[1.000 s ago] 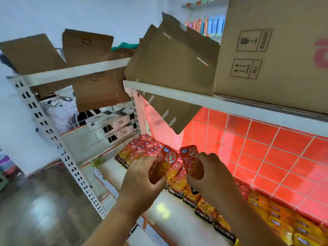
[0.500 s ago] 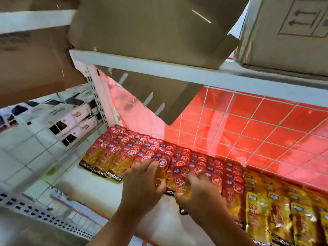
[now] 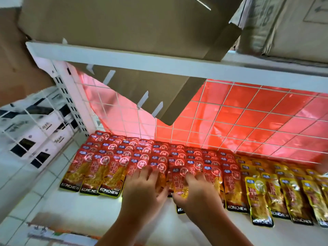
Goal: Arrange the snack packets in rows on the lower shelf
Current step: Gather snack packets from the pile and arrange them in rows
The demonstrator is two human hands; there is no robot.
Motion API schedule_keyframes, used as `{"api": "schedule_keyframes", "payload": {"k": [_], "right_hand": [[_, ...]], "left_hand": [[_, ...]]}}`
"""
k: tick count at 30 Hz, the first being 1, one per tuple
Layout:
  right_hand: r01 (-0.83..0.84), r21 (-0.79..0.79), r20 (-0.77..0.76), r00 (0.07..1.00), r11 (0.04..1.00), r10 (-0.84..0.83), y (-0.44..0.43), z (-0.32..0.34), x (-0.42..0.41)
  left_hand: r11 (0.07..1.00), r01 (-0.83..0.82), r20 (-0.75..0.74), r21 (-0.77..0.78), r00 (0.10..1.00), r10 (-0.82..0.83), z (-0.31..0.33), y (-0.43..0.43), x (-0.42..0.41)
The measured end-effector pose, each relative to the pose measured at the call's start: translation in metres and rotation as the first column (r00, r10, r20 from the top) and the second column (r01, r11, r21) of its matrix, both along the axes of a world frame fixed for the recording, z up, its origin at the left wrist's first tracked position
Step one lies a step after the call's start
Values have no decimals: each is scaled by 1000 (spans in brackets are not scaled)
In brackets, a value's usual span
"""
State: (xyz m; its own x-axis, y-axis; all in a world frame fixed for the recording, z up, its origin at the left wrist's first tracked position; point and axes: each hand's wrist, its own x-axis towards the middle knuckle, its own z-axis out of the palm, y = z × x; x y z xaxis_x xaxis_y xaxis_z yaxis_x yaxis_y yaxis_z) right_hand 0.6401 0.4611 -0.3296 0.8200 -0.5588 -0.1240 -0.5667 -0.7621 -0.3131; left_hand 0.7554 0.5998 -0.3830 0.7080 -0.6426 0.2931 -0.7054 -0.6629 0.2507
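Left hand flat, right hand gripping packet — shelf front bare

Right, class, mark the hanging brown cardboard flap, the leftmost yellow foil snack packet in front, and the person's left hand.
Hanging brown cardboard flap [image 3: 159,87]: head view, middle of its face.
Leftmost yellow foil snack packet [image 3: 258,199]: head view, centre of its front.
Left hand [image 3: 143,189]: head view, back of the hand.
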Motion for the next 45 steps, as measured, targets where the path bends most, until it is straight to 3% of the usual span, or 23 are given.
{"api": "schedule_keyframes", "payload": {"k": [10,26,34,45], "right_hand": [[89,-32,-119,989,996,-92,12,-1,31],[98,-77,-194,975,992,-111,16,-2,42],[101,-135,-80,990,986,-112,14,12,32],[44,-111,304,953,993,-9,-10,54,8]], "left_hand": [[977,179,89,-114,982,-169,-13,16,11],[968,186,74,-170,982,-176,-15,16,12],[970,168,48,-173,986,-162,-10,15,10],[865,321,161,-385,946,-280,45,-31,2]]}}
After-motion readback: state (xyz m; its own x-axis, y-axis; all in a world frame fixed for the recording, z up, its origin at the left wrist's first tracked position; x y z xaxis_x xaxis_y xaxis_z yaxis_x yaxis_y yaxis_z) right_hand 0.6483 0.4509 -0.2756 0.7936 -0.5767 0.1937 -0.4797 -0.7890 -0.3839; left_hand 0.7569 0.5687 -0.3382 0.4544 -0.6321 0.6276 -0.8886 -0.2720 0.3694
